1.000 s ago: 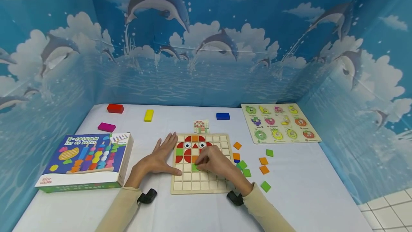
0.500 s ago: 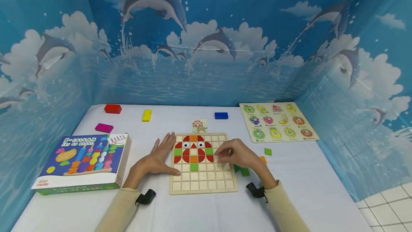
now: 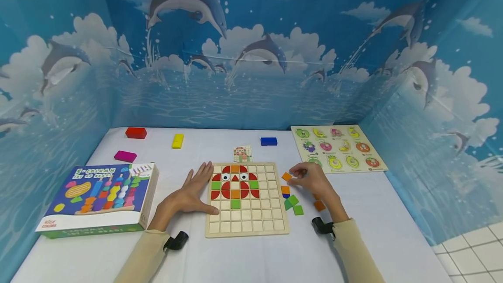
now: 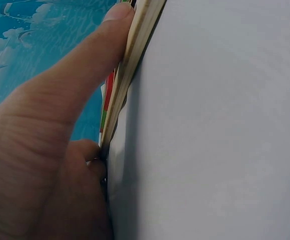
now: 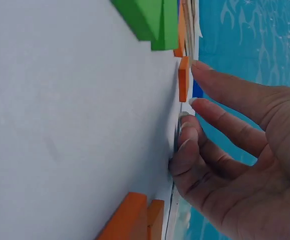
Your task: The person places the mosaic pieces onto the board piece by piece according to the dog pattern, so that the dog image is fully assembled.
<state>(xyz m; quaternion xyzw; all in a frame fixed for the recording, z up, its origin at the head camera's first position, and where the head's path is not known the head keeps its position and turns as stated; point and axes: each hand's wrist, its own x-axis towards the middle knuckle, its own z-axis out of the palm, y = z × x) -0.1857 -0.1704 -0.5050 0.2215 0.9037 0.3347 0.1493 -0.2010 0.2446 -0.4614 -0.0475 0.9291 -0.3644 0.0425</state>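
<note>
A wooden grid board (image 3: 259, 227) lies mid-table, with red, green, orange and eye-printed tiles (image 3: 235, 182) forming a face-like pattern in its upper left part. One green tile (image 3: 235, 204) sits below an orange one. My left hand (image 3: 188, 200) rests spread along the board's left edge, its thumb (image 4: 84, 60) over the rim in the left wrist view. Right of the board, my right hand (image 3: 312, 180) has its thumb and index fingertips right at a loose orange tile (image 3: 287, 177). In the right wrist view that tile (image 5: 184, 80) lies on the cloth, thumb and index apart beside it.
Loose green tiles (image 3: 298, 210), an orange tile (image 3: 319, 205) and an orange-and-blue stack (image 3: 285, 191) lie right of the board. A pattern card (image 3: 242, 153) stands behind it. A fruit board (image 3: 342, 147) is back right, a toy box (image 3: 100, 200) left, and blocks (image 3: 136, 133) behind.
My right hand has left the green tile on the board and moved right to the loose orange tile. My left hand stays at the board's left edge.
</note>
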